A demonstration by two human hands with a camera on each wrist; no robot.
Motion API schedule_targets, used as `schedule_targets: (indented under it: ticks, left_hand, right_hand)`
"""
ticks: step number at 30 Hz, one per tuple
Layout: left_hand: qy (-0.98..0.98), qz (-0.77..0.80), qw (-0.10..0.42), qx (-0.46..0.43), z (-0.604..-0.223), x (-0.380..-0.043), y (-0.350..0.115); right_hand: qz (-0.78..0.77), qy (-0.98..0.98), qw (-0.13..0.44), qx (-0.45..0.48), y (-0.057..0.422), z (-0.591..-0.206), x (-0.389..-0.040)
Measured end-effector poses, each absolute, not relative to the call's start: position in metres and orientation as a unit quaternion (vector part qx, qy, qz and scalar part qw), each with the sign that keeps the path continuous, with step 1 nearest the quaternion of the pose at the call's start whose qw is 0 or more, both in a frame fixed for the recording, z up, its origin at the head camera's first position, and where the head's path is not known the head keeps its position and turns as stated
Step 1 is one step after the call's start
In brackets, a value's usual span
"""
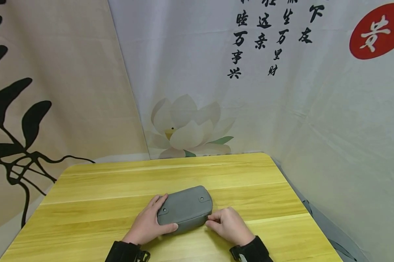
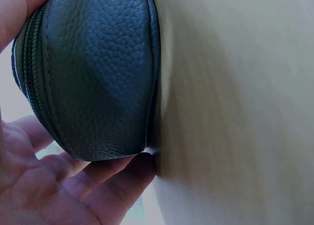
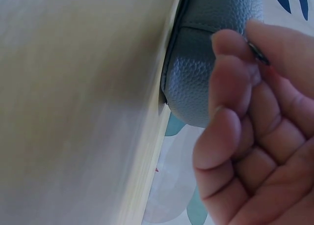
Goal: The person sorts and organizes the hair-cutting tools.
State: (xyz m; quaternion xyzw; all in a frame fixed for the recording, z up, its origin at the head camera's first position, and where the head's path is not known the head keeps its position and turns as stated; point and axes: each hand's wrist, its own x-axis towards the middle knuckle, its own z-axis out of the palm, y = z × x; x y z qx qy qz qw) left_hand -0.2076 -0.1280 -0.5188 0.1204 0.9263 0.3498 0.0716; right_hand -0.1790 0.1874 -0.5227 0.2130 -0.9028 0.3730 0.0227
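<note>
A grey leather-look zip pouch (image 1: 185, 205) lies on the wooden table with two small studs showing on its top. My left hand (image 1: 147, 222) grips its left end, thumb along the near side and fingers round the far side. In the left wrist view the zipper (image 2: 35, 72) runs along the pouch's side, its teeth together where they show. At the pouch's near right corner, my right hand (image 1: 229, 225) pinches a small dark zipper pull (image 3: 257, 53) between thumb and index finger. The other right fingers are curled in toward the palm.
The yellow wood-grain table (image 1: 265, 189) has rounded far corners. Behind it hangs a pale cloth backdrop (image 1: 190, 65) printed with a lotus, dark characters and leaves. Dark straps (image 1: 342, 249) lie beyond the table's right edge.
</note>
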Motion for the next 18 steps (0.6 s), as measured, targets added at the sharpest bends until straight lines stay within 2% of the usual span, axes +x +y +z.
schedule_targets:
  ticks: [11, 18]
  left_hand:
    - [0.926, 0.352, 0.070, 0.118, -0.5183, -0.2079, -0.1273]
    - [0.926, 0.351, 0.070, 0.120, -0.5186, -0.2075, -0.1276]
  right_hand:
    - [0.393, -0.895, 0.004, 0.213, 0.1858, -0.5193, -0.1758]
    - [0.407, -0.901, 0.041, 0.142, 0.1835, -0.5229, -0.1769]
